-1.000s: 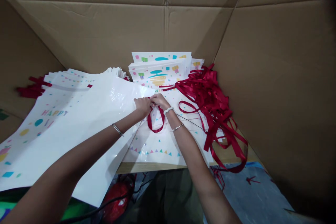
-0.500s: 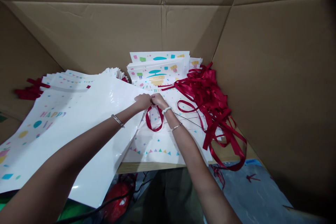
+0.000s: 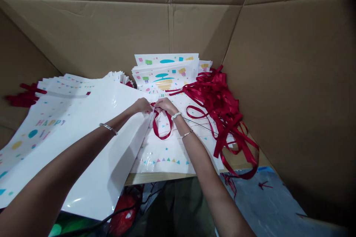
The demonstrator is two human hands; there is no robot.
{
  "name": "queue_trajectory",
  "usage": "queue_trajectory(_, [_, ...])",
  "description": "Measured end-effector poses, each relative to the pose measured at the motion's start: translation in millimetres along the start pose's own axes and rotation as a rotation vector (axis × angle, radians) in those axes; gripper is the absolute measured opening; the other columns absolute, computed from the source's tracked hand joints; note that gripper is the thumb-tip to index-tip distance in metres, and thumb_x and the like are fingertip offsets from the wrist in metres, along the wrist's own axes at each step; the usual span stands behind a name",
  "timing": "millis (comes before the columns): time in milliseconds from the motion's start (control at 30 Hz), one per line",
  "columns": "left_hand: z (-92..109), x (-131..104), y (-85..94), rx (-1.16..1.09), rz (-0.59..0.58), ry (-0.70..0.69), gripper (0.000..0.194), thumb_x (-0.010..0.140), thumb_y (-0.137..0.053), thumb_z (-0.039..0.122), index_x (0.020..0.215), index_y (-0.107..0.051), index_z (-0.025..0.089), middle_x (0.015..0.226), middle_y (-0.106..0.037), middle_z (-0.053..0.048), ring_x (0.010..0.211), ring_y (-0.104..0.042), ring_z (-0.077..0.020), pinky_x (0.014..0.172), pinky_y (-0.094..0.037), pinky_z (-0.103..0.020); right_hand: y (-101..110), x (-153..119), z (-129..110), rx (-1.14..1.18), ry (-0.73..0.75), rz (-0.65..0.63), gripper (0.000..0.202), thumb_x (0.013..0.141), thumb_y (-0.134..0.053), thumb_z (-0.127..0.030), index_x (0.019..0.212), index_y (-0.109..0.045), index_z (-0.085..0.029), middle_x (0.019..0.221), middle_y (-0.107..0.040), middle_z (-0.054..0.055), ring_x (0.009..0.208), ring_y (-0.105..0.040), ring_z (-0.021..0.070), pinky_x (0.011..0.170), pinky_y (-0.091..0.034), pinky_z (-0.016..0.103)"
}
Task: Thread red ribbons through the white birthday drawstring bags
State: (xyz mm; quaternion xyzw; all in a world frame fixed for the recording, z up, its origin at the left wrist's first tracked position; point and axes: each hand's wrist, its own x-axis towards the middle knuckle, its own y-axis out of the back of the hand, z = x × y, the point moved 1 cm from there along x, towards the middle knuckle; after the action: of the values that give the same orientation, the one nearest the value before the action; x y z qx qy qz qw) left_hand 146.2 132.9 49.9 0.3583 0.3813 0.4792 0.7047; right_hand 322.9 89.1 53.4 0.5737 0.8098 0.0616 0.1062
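A loop of red ribbon [image 3: 160, 135] hangs below my two hands, over white printed sheets [image 3: 167, 152]. My left hand [image 3: 143, 105] has its fingers closed on the ribbon's upper end, beside the edge of a large white sheet [image 3: 97, 152]. My right hand [image 3: 164, 104] pinches the ribbon just to the right, a small gap from the left. The fingertips are small and partly hidden. The large sheet lies under my left forearm, its plain white face up.
A tangled heap of red ribbons [image 3: 222, 100] covers the table's right side. Stacked party-print sheets [image 3: 164, 77] lean at the back against a cardboard wall [image 3: 139, 29]. More red ribbon [image 3: 23, 94] lies far left. A red bag [image 3: 124, 211] sits below the table edge.
My left hand has moved left, away from my right hand, and a stretch of red ribbon now shows between them. The view has shifted slightly.
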Motion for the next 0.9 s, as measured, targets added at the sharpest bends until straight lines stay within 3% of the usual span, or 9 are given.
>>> queue_trajectory(133, [-33.8, -3.1, -9.7, -0.244, 0.034, -0.041, 0.024, 0.065, -0.077, 0.045, 0.059, -0.077, 0.021, 0.058, -0.069, -0.002, 0.059, -0.06, -0.0158, 0.058, -0.04, -0.022, 5.2, -2.6, -8.2, -0.015, -0.008, 0.034, 0.016, 0.077, -0.064, -0.004, 0.064, -0.059, -0.012, 0.05, -0.054, -0.003, 0.044, -0.05, 0.0052, 0.045, -0.033, 0.014])
queue_trajectory(267, [-52.9, -7.2, -25.1, -0.455, 0.093, -0.05, 0.035, 0.061, -0.082, 0.051, 0.066, -0.078, 0.017, 0.061, -0.07, -0.005, 0.057, -0.059, -0.0149, 0.056, -0.042, -0.022, 10.6, -5.0, -12.8, -0.143, -0.025, -0.001, 0.014, 0.076, -0.064, -0.001, 0.067, -0.063, -0.011, 0.052, -0.056, -0.004, 0.039, -0.051, 0.0062, 0.042, -0.033, 0.017])
queue_trajectory(533, [-46.9, -29.6, -38.0, -0.644, 0.194, -0.136, 0.047, 0.059, -0.086, 0.057, 0.069, -0.075, 0.013, 0.064, -0.07, -0.006, 0.059, -0.059, -0.0146, 0.057, -0.043, -0.022, 0.3, 0.4, -6.7, -0.312, 0.031, -0.028, 0.014, 0.082, -0.07, -0.006, 0.07, -0.066, -0.01, 0.055, -0.06, -0.001, 0.043, -0.055, 0.0069, 0.046, -0.039, 0.016])
queue_trajectory(600, [-44.9, -34.1, -40.2, -0.677, 0.211, -0.145, 0.049, 0.058, -0.086, 0.059, 0.07, -0.074, 0.012, 0.064, -0.069, -0.007, 0.059, -0.06, -0.0154, 0.056, -0.044, -0.023, -3.2, 0.1, -7.1, -0.303, 0.048, -0.011, 0.011, 0.088, -0.073, -0.015, 0.08, -0.068, -0.009, 0.063, -0.064, 0.0, 0.053, -0.059, 0.0084, 0.052, -0.045, 0.016])
queue_trajectory(733, [-49.0, -36.4, -45.9, -0.728, 0.232, -0.15, 0.051, 0.057, -0.085, 0.06, 0.072, -0.073, 0.012, 0.066, -0.07, -0.007, 0.06, -0.061, -0.0162, 0.057, -0.045, -0.024, -6.8, -3.1, -8.8, -0.312, 0.043, -0.028, 0.027, 0.1, -0.065, -0.037, 0.106, -0.067, -0.01, 0.093, -0.068, 0.003, 0.076, -0.066, 0.012, 0.067, -0.057, 0.025])
queue_trajectory(900, [-57.0, -37.6, -49.9, -0.774, 0.242, -0.181, 0.047, 0.061, -0.085, 0.055, 0.075, -0.074, 0.012, 0.073, -0.073, -0.008, 0.067, -0.064, -0.017, 0.063, -0.048, -0.025, -7.7, -6.1, -8.9, -0.333, 0.045, -0.052, 0.029, 0.101, -0.064, -0.038, 0.108, -0.067, -0.01, 0.095, -0.067, 0.003, 0.077, -0.066, 0.0121, 0.067, -0.058, 0.024])
